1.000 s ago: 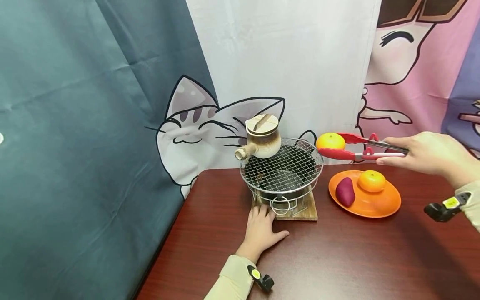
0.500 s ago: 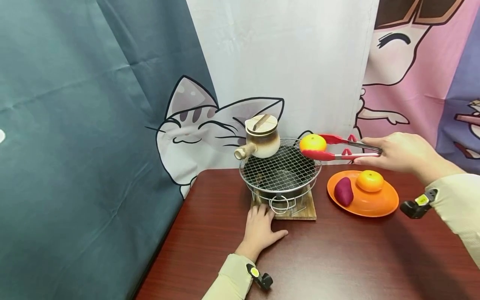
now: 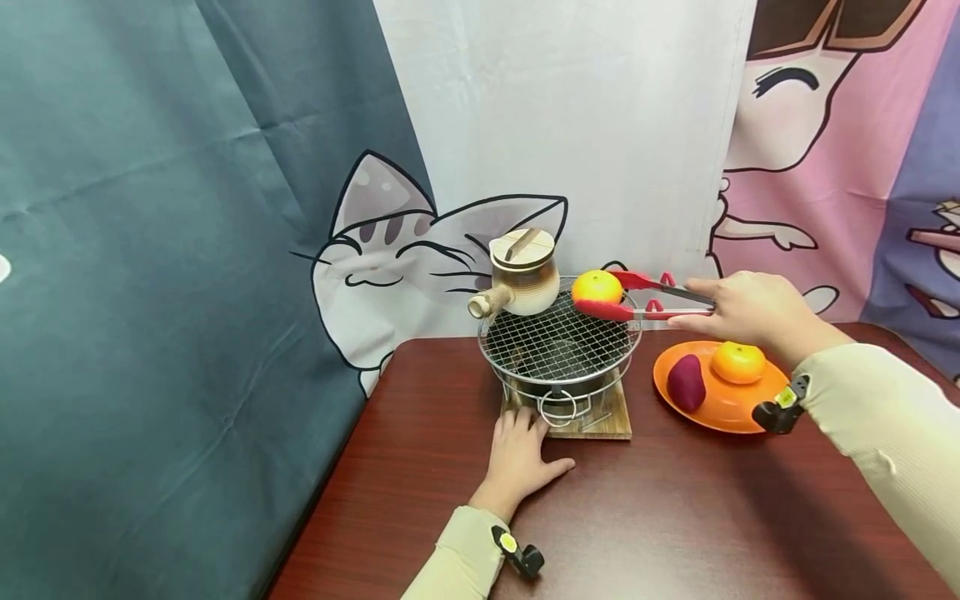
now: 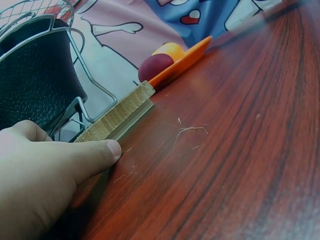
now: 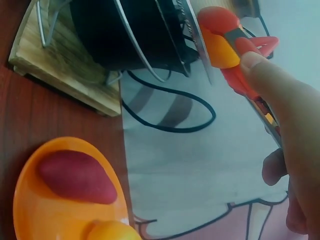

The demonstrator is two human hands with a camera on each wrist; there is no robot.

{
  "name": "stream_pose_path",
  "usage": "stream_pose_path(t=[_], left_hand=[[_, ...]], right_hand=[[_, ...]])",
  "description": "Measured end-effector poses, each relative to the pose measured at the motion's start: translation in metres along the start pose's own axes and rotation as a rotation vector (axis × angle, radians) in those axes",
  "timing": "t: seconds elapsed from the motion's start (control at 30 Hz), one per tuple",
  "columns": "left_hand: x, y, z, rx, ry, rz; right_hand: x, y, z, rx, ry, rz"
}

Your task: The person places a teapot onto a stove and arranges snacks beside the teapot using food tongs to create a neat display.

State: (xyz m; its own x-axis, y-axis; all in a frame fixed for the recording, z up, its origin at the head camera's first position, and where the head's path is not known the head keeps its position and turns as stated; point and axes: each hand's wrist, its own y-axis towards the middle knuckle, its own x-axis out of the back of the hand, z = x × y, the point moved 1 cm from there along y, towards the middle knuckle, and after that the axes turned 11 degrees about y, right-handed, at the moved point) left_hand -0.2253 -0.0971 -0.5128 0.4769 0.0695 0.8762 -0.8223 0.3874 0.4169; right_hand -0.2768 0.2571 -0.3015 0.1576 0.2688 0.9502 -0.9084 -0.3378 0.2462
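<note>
Cloth-walled indoor booth, cartoon-printed hangings (image 3: 577,125)

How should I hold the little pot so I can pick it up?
Probably by its stubby handle, coming from the front left. The handle juts out that way from the pot's side, while the tongs and orange are close on the right. The lid might lift off alone.

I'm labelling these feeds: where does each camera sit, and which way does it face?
Head: on the person's head, facing forward and down at the grill and table; left hand, right hand and both sleeves show.
Left wrist: on that wrist, facing across the table past the board; part of the left hand shows.
Right wrist: on that wrist, facing the tongs and held orange; part of the right hand shows.
Shared by both wrist views: the plate, purple sweet potato and board.
</note>
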Motion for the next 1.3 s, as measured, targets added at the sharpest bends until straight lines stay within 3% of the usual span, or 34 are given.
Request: stream_pose_path(t=[0.33,0.57,1.07,1.3], left_hand=[[0.001,0.001,-0.001,-0.001,-0.003,0.004],[0.000,0.001,-0.001,0.001,0.002,0.015],[0.000,0.001,-0.001,-0.008,-0.009,-0.037],[0.000,0.000,-0.001,0.003,-0.007,-0.004]], right_hand=[[-0.014,0.009,0.008,0.017,0.004,-0.061],[-0.011,0.011,0.010,0.019,0.007,-0.056],[-0.009,0.010,0.010,0.011,0.001,-0.023],[-0.003,0.002,0.000,-0.043,0.025,-0.010]])
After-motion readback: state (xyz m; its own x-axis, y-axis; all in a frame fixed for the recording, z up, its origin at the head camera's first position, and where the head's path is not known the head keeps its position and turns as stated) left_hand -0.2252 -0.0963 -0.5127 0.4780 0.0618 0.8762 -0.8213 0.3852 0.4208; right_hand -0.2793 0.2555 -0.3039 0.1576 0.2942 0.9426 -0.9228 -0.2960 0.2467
